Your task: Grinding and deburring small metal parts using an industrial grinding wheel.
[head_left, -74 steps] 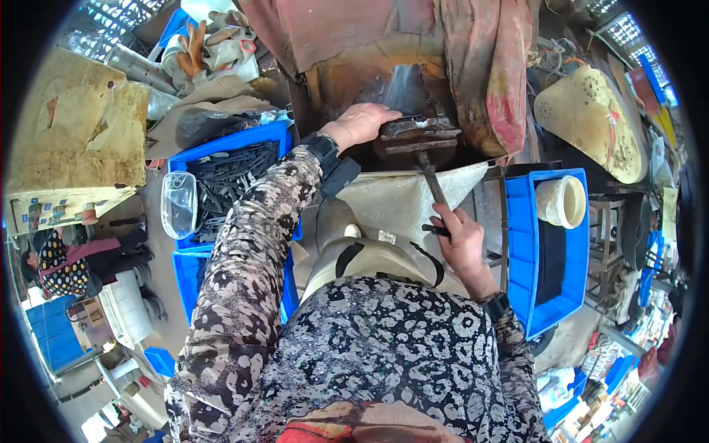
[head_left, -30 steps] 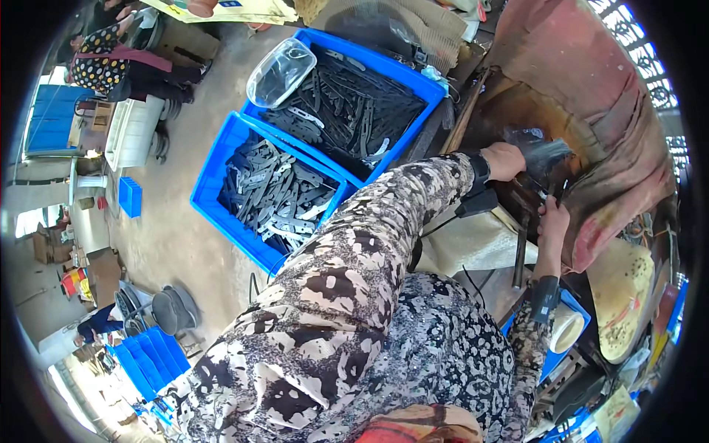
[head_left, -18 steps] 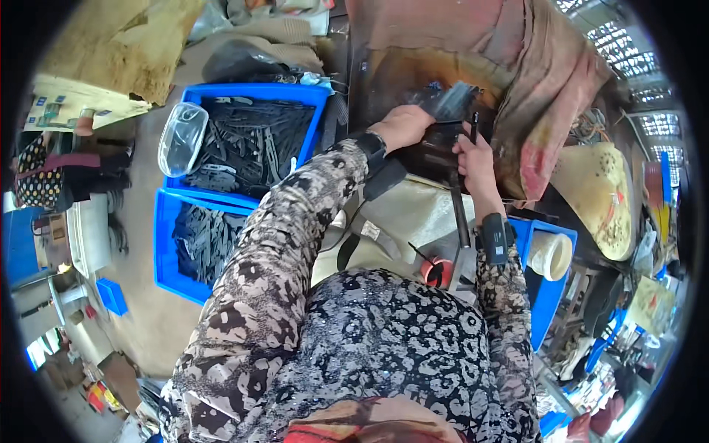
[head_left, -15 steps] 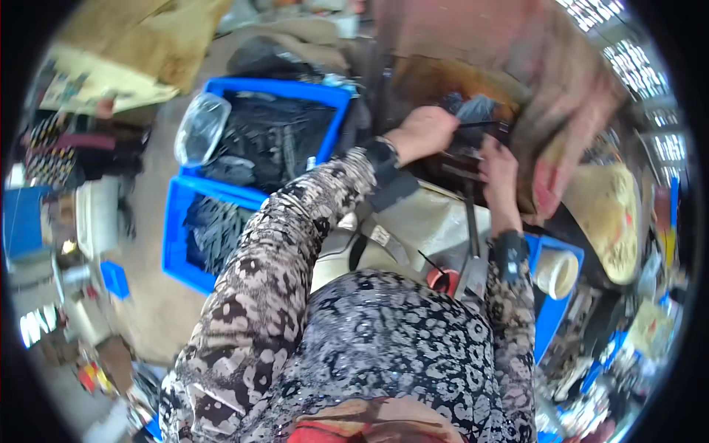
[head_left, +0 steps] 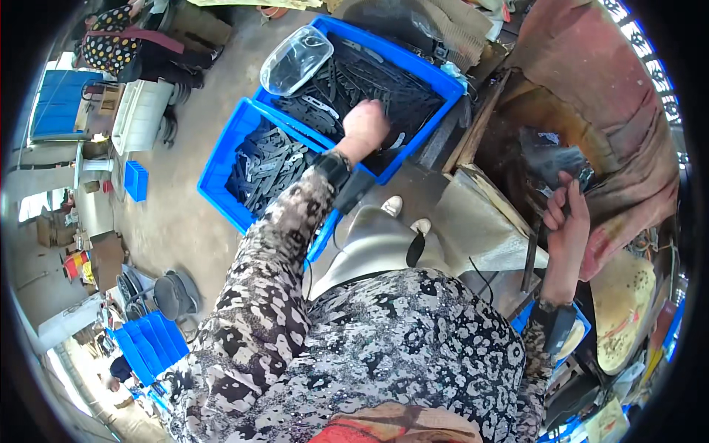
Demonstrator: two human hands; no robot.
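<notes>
Hand (head_left: pixel 365 124) among dark metal pieces (head_left: pixel 347 85)

The left arm stretches forward and to the left, nearly straight, in a patterned sleeve with a dark cuff at the wrist. The left hand (head_left: pixel 365 122) is turned knuckles up, its fingers curled downward and hidden from view. The right arm bends at the elbow and rises along the right side. The right hand (head_left: pixel 567 214) is lifted, its fingers (head_left: pixel 555 209) folded loosely toward the palm
</notes>
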